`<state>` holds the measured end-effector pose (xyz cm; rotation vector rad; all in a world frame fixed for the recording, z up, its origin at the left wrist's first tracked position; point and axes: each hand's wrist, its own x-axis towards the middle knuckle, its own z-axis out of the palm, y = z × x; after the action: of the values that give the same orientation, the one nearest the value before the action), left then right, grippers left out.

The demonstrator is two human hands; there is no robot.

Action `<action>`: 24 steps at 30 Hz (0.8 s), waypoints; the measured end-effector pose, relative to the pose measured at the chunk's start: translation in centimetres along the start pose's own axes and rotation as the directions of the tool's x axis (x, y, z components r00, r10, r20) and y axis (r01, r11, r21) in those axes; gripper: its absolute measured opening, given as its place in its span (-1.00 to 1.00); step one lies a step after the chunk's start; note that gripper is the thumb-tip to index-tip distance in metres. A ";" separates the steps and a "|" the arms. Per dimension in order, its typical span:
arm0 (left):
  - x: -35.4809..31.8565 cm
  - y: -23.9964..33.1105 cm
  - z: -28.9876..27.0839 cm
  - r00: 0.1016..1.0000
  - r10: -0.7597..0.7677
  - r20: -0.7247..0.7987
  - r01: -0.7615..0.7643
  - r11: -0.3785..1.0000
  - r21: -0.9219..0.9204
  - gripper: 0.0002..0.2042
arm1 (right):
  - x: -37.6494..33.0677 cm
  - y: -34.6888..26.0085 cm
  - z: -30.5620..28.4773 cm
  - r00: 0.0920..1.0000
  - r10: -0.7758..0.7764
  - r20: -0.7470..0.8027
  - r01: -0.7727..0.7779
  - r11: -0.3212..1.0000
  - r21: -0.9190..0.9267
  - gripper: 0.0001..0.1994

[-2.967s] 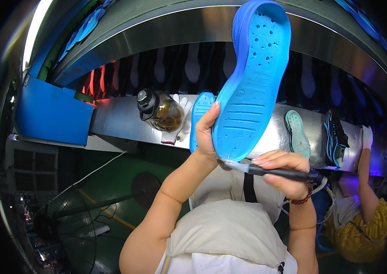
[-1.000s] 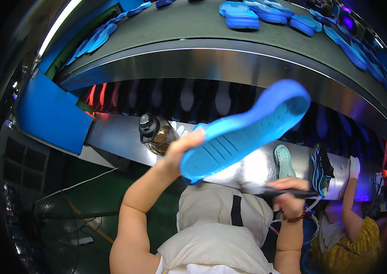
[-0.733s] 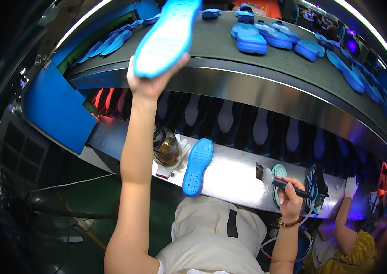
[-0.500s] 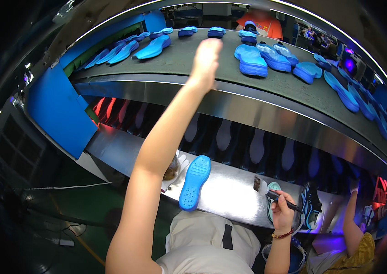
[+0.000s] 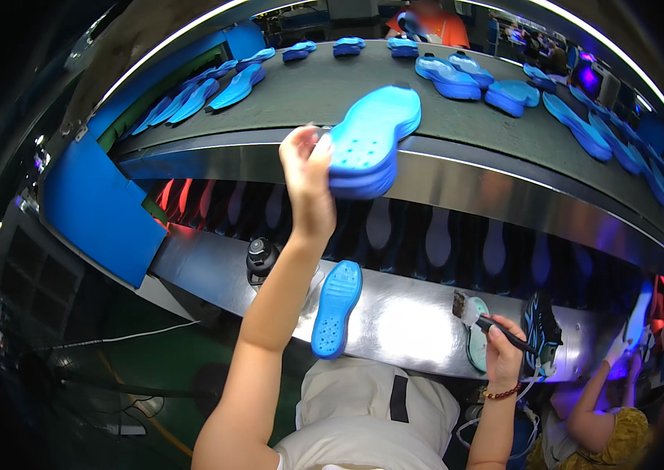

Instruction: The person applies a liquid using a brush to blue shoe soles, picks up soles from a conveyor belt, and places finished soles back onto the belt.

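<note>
My left hand (image 5: pixel 310 184) grips a blue shoe sole (image 5: pixel 371 129) by its near end. The sole is tilted in the air above the conveyor's front edge, its light blue face showing, with a thick darker side wall. In my right hand (image 5: pixel 504 362) is a brush (image 5: pixel 470 310) with a black handle, its bristles pointing left over a pale green oval piece (image 5: pixel 478 338). Another blue sole (image 5: pixel 337 309) lies on the metal shelf (image 5: pixel 402 333) in front of me, left of the brush. A black laced shoe (image 5: pixel 542 333) stands right of my right hand.
Several blue soles (image 5: pixel 516 95) sit along the dark conveyor belt (image 5: pixel 285 98). Its metal edge (image 5: pixel 457 180) runs above the shelf. A black bottle (image 5: pixel 260 257) stands beside my left forearm. A co-worker's arm (image 5: pixel 594 399) is at the right; a person in orange (image 5: pixel 449 31) is beyond the belt.
My left hand, empty over the belt before, has taken a blue sole and drawn it back toward me. A sole is gone from the belt's middle. My right hand still holds the brush.
</note>
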<state>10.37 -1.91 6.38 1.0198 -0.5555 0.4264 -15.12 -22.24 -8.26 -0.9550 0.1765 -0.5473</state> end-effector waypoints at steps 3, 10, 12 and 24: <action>-3.0 0.6 -5.5 0.737 -0.596 0.320 0.662 0.733 -0.157 -0.50 | -0.4 -0.3 0.2 0.998 -0.037 0.054 0.036 0.999 0.017 -0.76; -15.4 -4.3 -8.0 0.327 -0.377 0.866 0.935 -0.006 -0.356 -0.15 | -0.8 0.5 1.4 0.992 -0.001 0.123 -0.013 0.993 0.115 -0.77; -19.4 -6.1 -7.7 0.154 -0.648 0.746 0.986 0.059 -0.153 -0.07 | 0.1 1.5 2.0 0.986 0.102 0.129 -0.110 0.992 0.061 -0.77; -24.6 -6.1 -1.4 0.101 -0.916 0.389 0.959 -0.014 -0.282 -0.08 | 4.5 5.2 4.9 0.989 -0.077 0.125 0.137 0.800 -0.585 -0.83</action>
<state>-5.12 -5.42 -13.47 0.6831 0.1113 -1.0468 -7.56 -18.65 -9.30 -1.6134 0.2140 -0.5591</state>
